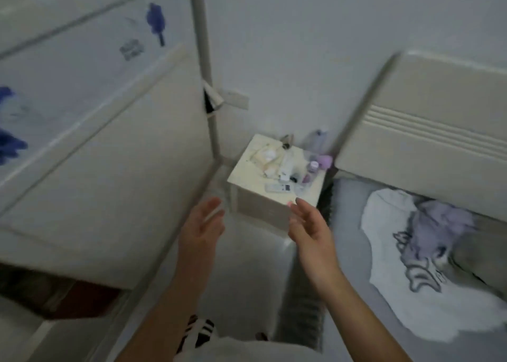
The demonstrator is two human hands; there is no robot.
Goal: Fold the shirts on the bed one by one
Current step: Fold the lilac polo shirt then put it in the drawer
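Presently we read no legible writing anywhere. Our left hand (201, 221) and right hand (310, 230) hover above the floor, each grip wide, fingers relaxed, holding nothing. A white printed shirt (406, 268) lies on the bed (348, 252), right of them.

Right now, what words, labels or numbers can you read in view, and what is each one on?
None can be read.
Dark print on the wardrobe: blurred, unreadable.
Graphic on the white shirt: a drawing, any lettering too blurred.
Remote on the nightstand: markings too small.
Bottles there: labels too small.
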